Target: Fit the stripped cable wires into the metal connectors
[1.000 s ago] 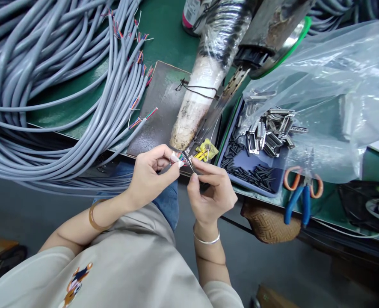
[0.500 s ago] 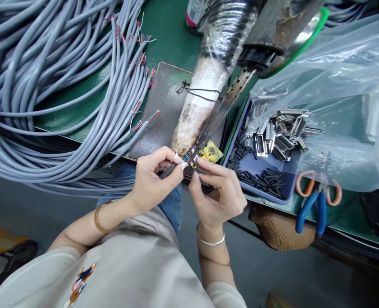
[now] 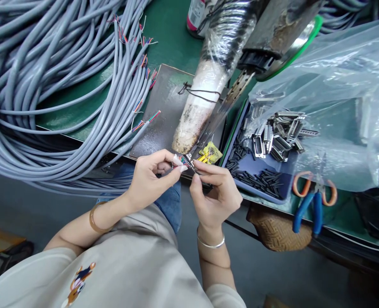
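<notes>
My left hand (image 3: 152,177), with white wrapping on two fingertips, is closed in a pinch on thin coloured wires (image 3: 183,160). The wires meet a small metal multi-pin connector (image 3: 192,164), tilted between both hands. My right hand (image 3: 217,188) pinches the right end of this connector between thumb and fingers. Just above the hands is the lower end of a soldering iron (image 3: 208,130); whether its tip touches the connector I cannot tell. A yellow sponge (image 3: 211,153) lies right beside the connector. The grey cable behind my left fingers is mostly hidden.
Grey cables (image 3: 90,85) with stripped ends fill the left. A plastic-wrapped hose (image 3: 202,90) reaches down over a dark plate (image 3: 164,102). At right, a blue tray (image 3: 282,188) holds connectors (image 3: 281,132) and black sleeves (image 3: 260,182), near pliers (image 3: 318,209) and a plastic bag (image 3: 343,85).
My right hand has moved slightly left, and its thumb and fingers have come closer on the connector. The connector has tilted and shows more plainly. My left hand has barely moved.
</notes>
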`<action>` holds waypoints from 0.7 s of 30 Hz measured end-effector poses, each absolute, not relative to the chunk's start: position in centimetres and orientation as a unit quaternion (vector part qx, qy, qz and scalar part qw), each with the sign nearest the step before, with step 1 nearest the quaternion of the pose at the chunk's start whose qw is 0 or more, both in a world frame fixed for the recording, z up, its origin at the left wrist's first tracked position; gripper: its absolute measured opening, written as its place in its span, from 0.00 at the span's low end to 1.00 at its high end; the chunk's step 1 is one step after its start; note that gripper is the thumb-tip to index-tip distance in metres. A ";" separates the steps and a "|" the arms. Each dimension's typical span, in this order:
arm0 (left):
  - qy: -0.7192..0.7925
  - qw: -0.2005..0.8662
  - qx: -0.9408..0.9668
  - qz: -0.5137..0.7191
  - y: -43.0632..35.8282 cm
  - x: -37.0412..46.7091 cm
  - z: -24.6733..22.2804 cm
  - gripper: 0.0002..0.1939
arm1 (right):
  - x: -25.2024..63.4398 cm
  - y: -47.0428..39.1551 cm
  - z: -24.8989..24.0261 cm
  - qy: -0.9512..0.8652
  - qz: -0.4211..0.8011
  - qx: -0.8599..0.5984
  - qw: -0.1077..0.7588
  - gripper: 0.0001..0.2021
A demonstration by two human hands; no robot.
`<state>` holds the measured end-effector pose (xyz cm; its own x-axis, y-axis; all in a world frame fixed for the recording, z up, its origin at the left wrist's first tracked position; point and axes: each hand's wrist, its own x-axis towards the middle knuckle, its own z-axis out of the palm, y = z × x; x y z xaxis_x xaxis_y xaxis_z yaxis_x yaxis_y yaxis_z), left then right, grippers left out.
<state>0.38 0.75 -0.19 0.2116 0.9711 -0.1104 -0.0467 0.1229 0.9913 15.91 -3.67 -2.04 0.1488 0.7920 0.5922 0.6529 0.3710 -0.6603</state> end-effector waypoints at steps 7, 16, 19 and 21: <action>0.462 0.493 0.579 0.456 1.0 0.8 -0.1 0.04 | 15.8 -3.5 -2.0 -0.648 0.059 -0.556 0.517 0.09; 0.453 0.409 0.626 0.485 1.2 1.0 0.0 0.04 | 15.5 -2.7 -1.3 -0.647 0.025 -0.559 0.518 0.10; 0.455 0.418 0.622 0.481 1.2 0.9 0.1 0.03 | 15.6 -2.7 -1.1 -0.649 0.018 -0.560 0.515 0.10; 0.459 0.431 0.617 0.472 1.1 0.9 0.1 0.03 | 15.7 -2.9 -1.2 -0.651 0.017 -0.557 0.515 0.10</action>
<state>0.87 1.14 0.08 0.1318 0.9735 0.1869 0.1595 -0.2069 0.9653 15.69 -2.94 -1.20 0.1508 0.7421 0.6531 0.7080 0.3800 -0.5952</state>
